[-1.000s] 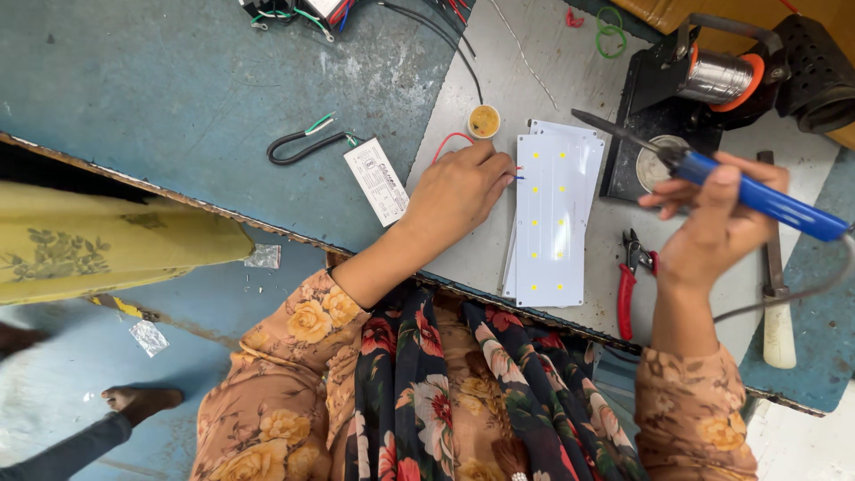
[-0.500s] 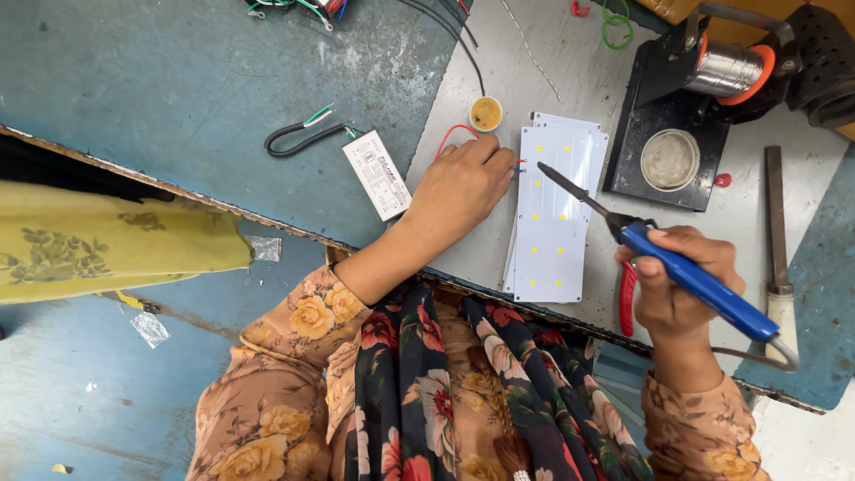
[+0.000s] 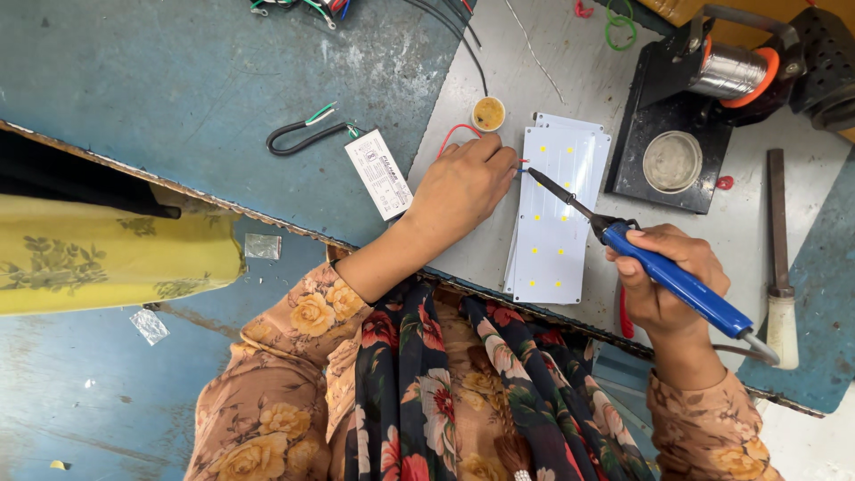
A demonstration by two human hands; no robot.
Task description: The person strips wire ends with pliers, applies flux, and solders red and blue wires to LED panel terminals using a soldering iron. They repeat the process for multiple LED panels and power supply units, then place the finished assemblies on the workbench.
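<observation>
The right hand [image 3: 668, 285], closed around the blue soldering iron [image 3: 663, 272], has brought its tip down from the stand to the white LED board's [image 3: 554, 214] left edge, where the left hand's [image 3: 463, 183] fingers pinch the wires [image 3: 454, 135]; soldering seems to begin.

Only one: white rectangular label with small dark print [image 3: 385, 174] atop a slim driver box, lying slantwise on the blue desk [image 3: 178, 80], just left of the left hand [image 3: 463, 187].
</observation>
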